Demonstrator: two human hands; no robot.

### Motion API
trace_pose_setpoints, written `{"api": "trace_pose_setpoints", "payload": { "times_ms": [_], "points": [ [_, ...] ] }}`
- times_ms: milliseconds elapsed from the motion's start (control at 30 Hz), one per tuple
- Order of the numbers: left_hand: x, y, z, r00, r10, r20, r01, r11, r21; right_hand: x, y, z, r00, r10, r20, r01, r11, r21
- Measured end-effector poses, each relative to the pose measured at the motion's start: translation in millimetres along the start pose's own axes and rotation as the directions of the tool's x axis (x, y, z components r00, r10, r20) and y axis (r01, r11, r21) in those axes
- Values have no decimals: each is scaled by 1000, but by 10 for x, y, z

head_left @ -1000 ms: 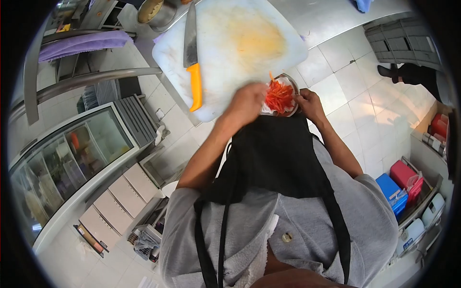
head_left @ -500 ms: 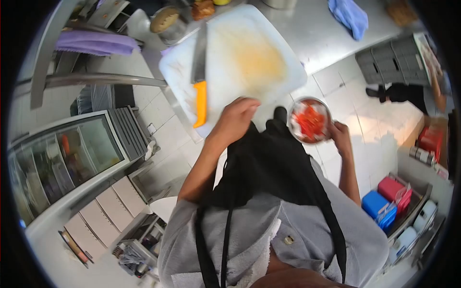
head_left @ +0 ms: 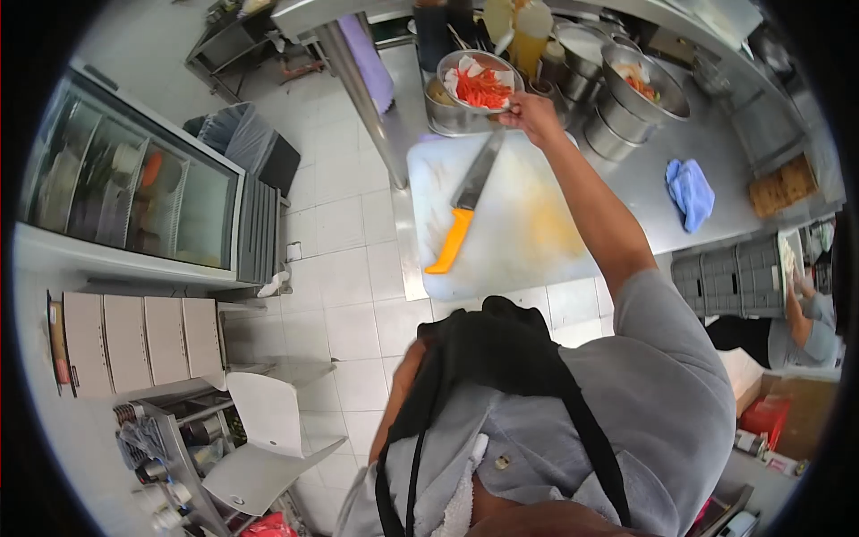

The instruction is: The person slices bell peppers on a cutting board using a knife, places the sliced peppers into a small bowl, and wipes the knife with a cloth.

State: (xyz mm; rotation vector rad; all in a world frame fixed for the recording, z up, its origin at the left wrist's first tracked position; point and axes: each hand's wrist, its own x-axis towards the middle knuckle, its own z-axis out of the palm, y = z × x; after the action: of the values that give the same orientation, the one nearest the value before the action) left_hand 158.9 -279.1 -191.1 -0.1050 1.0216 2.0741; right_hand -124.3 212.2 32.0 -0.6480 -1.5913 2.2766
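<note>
My right hand is closed on the rim of a small round metal bowl, held out over the far left of the counter. Thin red strips, like sliced red pepper, lie on white paper inside it. The bowl is above another metal pot, and I cannot tell whether they touch. Just below, a knife with an orange handle rests on a white cutting board with a yellowish stain. My left forearm shows beside the black apron, but the left hand is hidden.
Bottles and stacked metal bowls with food stand along the counter's back. A blue cloth lies to the right. Another person's arm is at the right edge beside grey crates. A white chair stands lower left.
My right hand has carried the bowl from beside my body, over the floor, up to the back of the counter. My left hand has dropped out of sight. The view has turned.
</note>
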Motion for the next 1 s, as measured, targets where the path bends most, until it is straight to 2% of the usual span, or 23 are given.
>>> {"api": "trace_pose_setpoints", "payload": {
  "times_ms": [33, 67, 100, 133, 233, 300, 367, 467, 500, 567, 600, 633, 667, 700, 733, 767, 800, 833, 867, 900, 933, 967, 1000],
  "points": [
    [-121, -54, 69, 994, -79, -72, 88, 987, 136, 212, -13, 179, 1000, 28, -8, -28, 1000, -5],
    [-205, -32, 149, 964, -177, -196, 243, 886, 395, 435, 31, 301, 998, 57, -18, -57, 998, -10],
    [-259, 59, 274, 910, -275, -309, 411, 684, 603, 502, 10, 409, 995, 90, -34, -91, 996, -15],
    [-306, 150, 413, 864, -321, -388, 504, 547, 669, 525, 0, 423, 991, 136, -16, -137, 987, -84],
    [-378, 382, 781, 829, -347, -439, 558, 473, 682, 198, -24, 301, 953, 304, 20, -283, 909, -306],
    [-348, 542, 1041, 810, -363, -461, 585, 428, 689, -70, -6, -229, 902, 323, 287, -248, 931, -268],
    [-253, 706, 1347, 792, -375, -481, 605, 381, 699, -542, -84, -917, 884, 220, 411, -143, 967, -212],
    [6, 614, 1497, 773, -371, -515, 631, 362, 686, -1240, -301, -2062, 989, 79, 128, -41, 961, -274],
    [101, 30, 882, 801, -274, -532, 592, 492, 638, -1356, -363, -2488, 998, 33, -52, -50, 925, -375],
    [214, -210, 771, 877, -252, -410, 475, 592, 651, -1483, -554, -3370, 929, -187, -318, -80, 738, -670],
    [247, -320, 780, 903, -249, -349, 424, 634, 646, -1458, -602, -3892, 894, -293, -338, -94, 615, -783],
    [298, -393, 817, 927, -237, -291, 372, 677, 635, -1173, -358, -4834, 825, -424, -374, -77, 571, -817],
    [341, -436, 860, 947, -214, -240, 319, 721, 615, -1327, -532, -4888, 719, -533, -446, -376, 241, -895],
    [550, -252, 1121, 941, -293, -169, 287, 425, 858, -1253, -509, -5148, 665, -516, -540, -498, 233, -835],
    [753, -48, 1422, 924, -369, -95, 139, 94, 986, -1091, -372, -5425, 719, -474, -508, -493, 167, -854],
    [802, 104, 1802, 925, -353, -139, 239, 255, 937, -909, -103, -5710, 777, -421, -468, -472, 101, -876],
    [837, 451, 2422, 877, -414, -244, 390, 316, 865, -804, 96, -5867, 832, -361, -422, -438, 40, -898],
    [855, 668, 2717, 913, -366, -181, 343, 445, 827, -881, 48, -5401, 796, -406, -448, -496, -15, -868],
    [887, 796, 2787, 963, -239, -123, 227, 480, 848, -601, 250, -5578, 797, -515, -315, -360, 14, -933],
    [945, 924, 2888, 983, -84, -165, 186, 437, 880, -318, 474, -5774, 761, -622, -185, -215, 27, -976],
    [1006, 1060, 2997, 989, 115, -88, 40, 366, 930, -422, 270, -5316, 790, -609, -66, -213, -171, -962],
    [1134, 1173, 3015, 953, 288, -96, 39, 196, 980, -499, 54, -4927, 828, -559, 30, -153, -277, -949],
    [1251, 1269, 3045, 902, 411, -130, 62, 174, 983, -414, 132, -4840, 809, -564, 168, 36, -237, -971]
  ]
}}
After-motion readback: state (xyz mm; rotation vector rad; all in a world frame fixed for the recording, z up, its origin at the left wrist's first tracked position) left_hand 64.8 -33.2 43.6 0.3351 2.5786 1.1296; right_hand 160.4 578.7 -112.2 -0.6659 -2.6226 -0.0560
